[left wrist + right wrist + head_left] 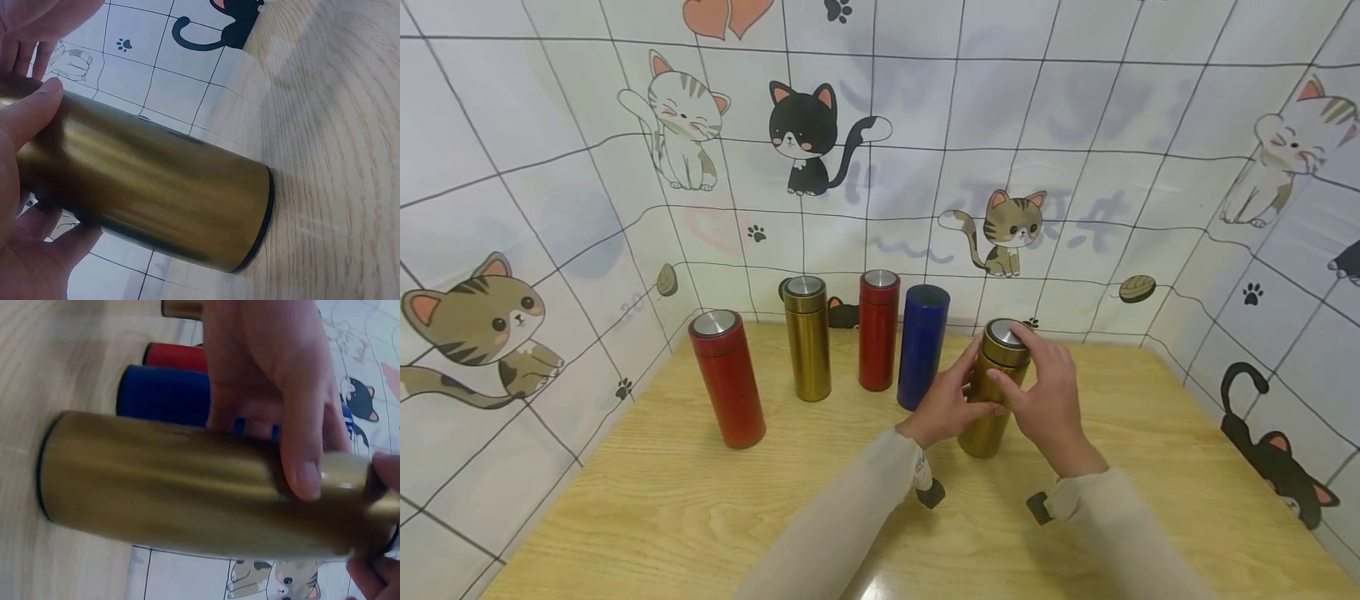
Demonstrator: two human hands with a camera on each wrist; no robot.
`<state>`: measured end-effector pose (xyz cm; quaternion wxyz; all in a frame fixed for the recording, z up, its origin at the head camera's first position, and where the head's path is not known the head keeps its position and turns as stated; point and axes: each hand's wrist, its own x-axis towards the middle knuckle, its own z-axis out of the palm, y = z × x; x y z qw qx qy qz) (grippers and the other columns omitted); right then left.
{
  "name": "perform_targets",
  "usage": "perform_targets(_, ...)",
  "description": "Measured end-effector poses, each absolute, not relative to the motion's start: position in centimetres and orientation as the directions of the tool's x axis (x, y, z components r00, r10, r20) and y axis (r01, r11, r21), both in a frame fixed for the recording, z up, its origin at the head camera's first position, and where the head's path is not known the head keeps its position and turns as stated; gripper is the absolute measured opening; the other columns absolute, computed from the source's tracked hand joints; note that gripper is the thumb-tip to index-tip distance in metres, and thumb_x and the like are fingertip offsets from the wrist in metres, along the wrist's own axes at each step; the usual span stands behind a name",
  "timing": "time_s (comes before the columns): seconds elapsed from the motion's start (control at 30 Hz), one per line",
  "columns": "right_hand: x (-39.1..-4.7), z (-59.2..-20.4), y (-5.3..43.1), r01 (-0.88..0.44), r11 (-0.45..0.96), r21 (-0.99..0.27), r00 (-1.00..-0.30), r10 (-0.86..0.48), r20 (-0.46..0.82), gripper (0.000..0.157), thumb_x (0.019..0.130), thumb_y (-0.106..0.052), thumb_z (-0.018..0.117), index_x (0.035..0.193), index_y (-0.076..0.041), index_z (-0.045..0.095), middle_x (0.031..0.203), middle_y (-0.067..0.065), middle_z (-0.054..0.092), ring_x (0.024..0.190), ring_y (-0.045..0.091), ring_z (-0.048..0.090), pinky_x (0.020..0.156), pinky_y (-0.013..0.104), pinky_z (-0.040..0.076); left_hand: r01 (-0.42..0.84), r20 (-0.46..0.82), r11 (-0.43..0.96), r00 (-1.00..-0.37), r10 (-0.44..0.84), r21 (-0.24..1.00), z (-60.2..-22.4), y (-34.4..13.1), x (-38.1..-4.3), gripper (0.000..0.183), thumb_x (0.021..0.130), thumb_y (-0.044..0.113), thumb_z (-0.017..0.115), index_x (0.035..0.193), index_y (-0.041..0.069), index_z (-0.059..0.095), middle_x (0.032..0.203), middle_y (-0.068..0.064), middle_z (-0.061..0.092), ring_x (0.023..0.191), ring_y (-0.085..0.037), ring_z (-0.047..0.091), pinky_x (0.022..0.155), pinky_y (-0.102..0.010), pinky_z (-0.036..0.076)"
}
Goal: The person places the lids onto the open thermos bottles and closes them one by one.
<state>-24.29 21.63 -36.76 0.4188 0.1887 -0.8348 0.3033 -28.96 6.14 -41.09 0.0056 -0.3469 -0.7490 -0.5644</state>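
Note:
A gold thermos (pixel 985 435) with a steel-topped lid stands on the wooden table, right of the middle. My left hand (pixel 944 407) holds its body from the left, with the thumb across the front and fingers behind. From the right, my right hand (pixel 1051 398) grips the thermos around the lid, its thumb lower on the upper body. The left wrist view shows the gold thermos (pixel 162 181) with its dark base rim at the tabletop. In the right wrist view, the right hand's fingertips (pixel 386 472) show only at the edge, by the lid end.
Left of the hands stand a blue bottle (pixel 922 346) with a dark top, a red thermos (pixel 877 346), another gold thermos (pixel 809 354) and a larger-looking red thermos (pixel 730 387). Cat-patterned sheeting (pixel 895 208) surrounds the wooden table (pixel 685 517) at back and sides.

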Motion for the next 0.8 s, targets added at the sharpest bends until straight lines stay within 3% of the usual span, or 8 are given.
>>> perform_targets(0.23,-23.9,-37.4,20.8,-0.532,0.808,-0.252,-0.458,-0.025,0.889,0.067,0.075,-0.016,0.083,0.135,-0.006,0.055,0.108,0.023,0.059,0.095,0.043,0.048,0.083,0.056,0.034,0.514,0.388,0.127,-0.767,0.512,0.848,-41.0,6.1,-29.1,0.105,0.083,0.017,0.078,0.153,0.046,0.005,0.150,0.002,0.040,0.133,-0.020,0.043,0.103,-0.040,0.041)
perform_targets(0.4,-23.8,-37.5,20.6,-0.520,0.822,-0.231,-0.407,-0.001,0.913,0.069,0.073,-0.019,0.084,0.135,-0.006,0.055,0.099,0.023,0.053,0.091,0.043,0.045,0.079,0.055,0.033,0.513,0.387,0.129,-0.768,0.511,0.848,-41.1,6.1,-29.1,0.105,0.083,0.017,0.078,0.153,0.047,0.005,0.151,0.002,0.039,0.133,-0.021,0.043,0.103,-0.040,0.041)
perform_targets(0.5,-23.8,-37.3,20.9,-0.532,0.811,-0.246,-0.411,0.006,0.912,0.071,0.075,-0.030,0.082,0.135,-0.004,0.053,0.094,0.023,0.051,0.089,0.042,0.042,0.077,0.053,0.031,0.514,0.387,0.132,-0.768,0.511,0.847,-41.1,6.2,-29.1,0.105,0.083,0.018,0.078,0.152,0.048,0.005,0.151,0.003,0.038,0.134,-0.021,0.042,0.103,-0.042,0.041)
perform_targets(0.57,-23.9,-37.0,21.2,-0.550,0.783,-0.291,-0.470,-0.003,0.883,0.075,0.076,-0.029,0.081,0.139,-0.003,0.049,0.101,0.025,0.052,0.094,0.042,0.042,0.080,0.054,0.032,0.517,0.389,0.130,-0.766,0.512,0.846,-41.2,6.2,-29.2,0.105,0.083,0.019,0.079,0.152,0.048,0.005,0.152,0.003,0.038,0.134,-0.021,0.042,0.103,-0.042,0.042)
perform_targets(0.63,-24.0,-36.4,21.5,-0.563,0.736,-0.377,-0.572,-0.017,0.820,0.079,0.077,-0.025,0.081,0.144,-0.004,0.042,0.115,0.026,0.053,0.105,0.043,0.042,0.087,0.056,0.034,0.524,0.396,0.126,-0.761,0.514,0.842,-41.2,6.1,-29.1,0.105,0.083,0.020,0.079,0.153,0.047,0.005,0.152,0.003,0.037,0.133,-0.021,0.043,0.102,-0.042,0.042)
perform_targets(0.73,-24.4,-35.6,22.1,-0.537,0.640,-0.550,-0.746,-0.055,0.664,0.092,0.077,-0.013,0.082,0.152,-0.011,0.029,0.137,0.025,0.045,0.122,0.044,0.040,0.097,0.063,0.034,0.536,0.409,0.116,-0.750,0.520,0.836,-41.2,6.0,-29.1,0.105,0.083,0.021,0.079,0.153,0.045,0.004,0.151,0.003,0.038,0.133,-0.021,0.043,0.102,-0.041,0.043)
perform_targets(0.8,-24.7,-35.1,22.5,-0.499,0.578,-0.645,-0.826,-0.093,0.556,0.096,0.080,-0.012,0.080,0.155,-0.017,0.021,0.142,0.024,0.041,0.126,0.044,0.040,0.099,0.066,0.033,0.540,0.413,0.110,-0.745,0.523,0.834,-41.2,6.0,-29.1,0.105,0.083,0.022,0.079,0.153,0.045,0.004,0.151,0.004,0.038,0.132,-0.020,0.044,0.101,-0.040,0.043)
